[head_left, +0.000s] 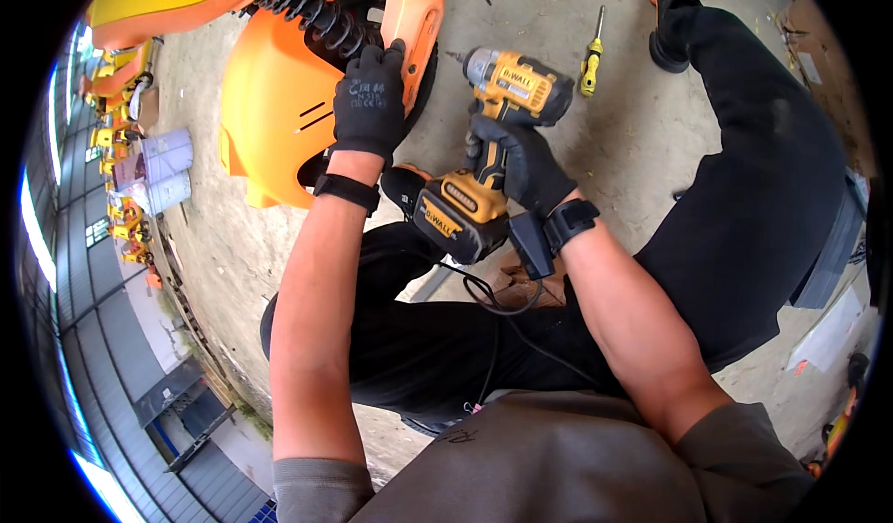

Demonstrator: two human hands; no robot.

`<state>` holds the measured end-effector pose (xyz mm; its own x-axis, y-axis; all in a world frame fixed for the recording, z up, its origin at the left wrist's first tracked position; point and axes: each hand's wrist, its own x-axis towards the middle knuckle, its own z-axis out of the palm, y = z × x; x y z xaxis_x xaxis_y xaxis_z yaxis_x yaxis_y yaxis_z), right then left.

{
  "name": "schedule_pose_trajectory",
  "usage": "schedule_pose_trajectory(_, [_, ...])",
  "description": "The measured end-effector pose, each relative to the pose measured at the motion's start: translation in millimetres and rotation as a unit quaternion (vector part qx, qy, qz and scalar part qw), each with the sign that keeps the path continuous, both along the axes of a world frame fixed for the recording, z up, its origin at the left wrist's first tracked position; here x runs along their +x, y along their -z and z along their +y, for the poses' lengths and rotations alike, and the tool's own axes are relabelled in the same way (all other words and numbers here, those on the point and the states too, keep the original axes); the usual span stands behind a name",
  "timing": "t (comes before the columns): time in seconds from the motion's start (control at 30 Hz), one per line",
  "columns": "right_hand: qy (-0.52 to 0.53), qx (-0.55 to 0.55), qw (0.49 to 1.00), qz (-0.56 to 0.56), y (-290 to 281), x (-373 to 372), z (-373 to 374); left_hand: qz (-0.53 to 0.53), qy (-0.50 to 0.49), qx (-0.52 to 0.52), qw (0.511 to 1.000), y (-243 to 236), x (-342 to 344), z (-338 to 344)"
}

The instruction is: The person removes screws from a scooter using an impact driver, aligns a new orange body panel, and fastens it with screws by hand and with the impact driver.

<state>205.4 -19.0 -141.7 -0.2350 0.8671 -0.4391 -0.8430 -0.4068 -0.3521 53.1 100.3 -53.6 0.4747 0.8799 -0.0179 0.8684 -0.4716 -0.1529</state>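
My right hand (523,165), in a black glove, is wrapped round the grip of a yellow and black cordless impact driver (521,90). The driver's bit points left, toward an orange arm-shaped part (414,20), and is apart from it. Against that part's lower end rests my gloved left hand (369,100), its fingers bent together at the edge; what they pinch, if anything, is hidden. Below and left of the fingers bulges an orange plastic fender (274,104) with slots. A black coil spring shock absorber (316,16) runs above it.
A yellow-handled screwdriver (592,62) lies on the concrete floor at the far right. My black-trousered leg (753,179) stretches along the right. A black cable (493,304) hangs from my right wrist. Pale buckets (167,169) and several orange machines (121,141) stand at the left.
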Motion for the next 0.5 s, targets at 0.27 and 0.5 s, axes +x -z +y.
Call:
schedule_pose_trajectory(0.27, [0.0,-0.043,0.993,0.107,1,-34,-5,-0.012,0.004,-0.002,1.0,0,1,0])
schedule_pose_trajectory(0.5, [-0.023,-0.008,0.993,0.112,4,-32,-6,-0.02,0.012,-0.003,1.0,1,5,-2])
